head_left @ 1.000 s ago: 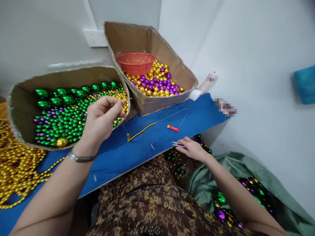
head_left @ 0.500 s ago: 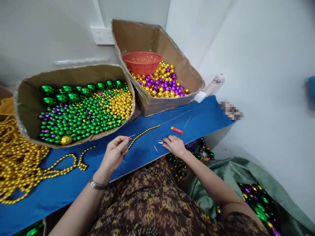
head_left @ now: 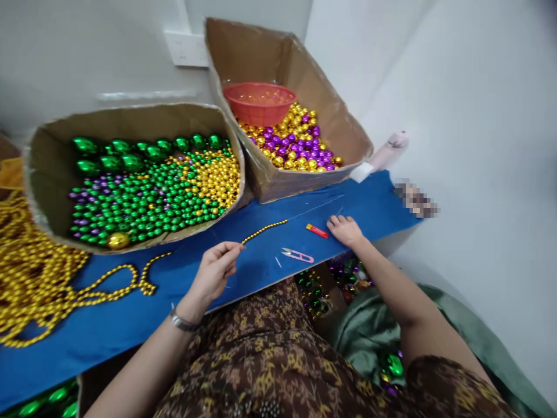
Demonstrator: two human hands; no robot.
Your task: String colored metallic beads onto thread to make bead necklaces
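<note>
Pink snips lie on the blue worktop. To their left, the left hand pinches the end of a gold bead strand, its grip closed; the strand lies behind and left of the snips. Behind and right of them, the right hand curls beside a red-and-yellow object; I cannot tell whether its grip has anything.

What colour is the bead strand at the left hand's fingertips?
The strand is shiny gold, best seen in the head view.
</note>
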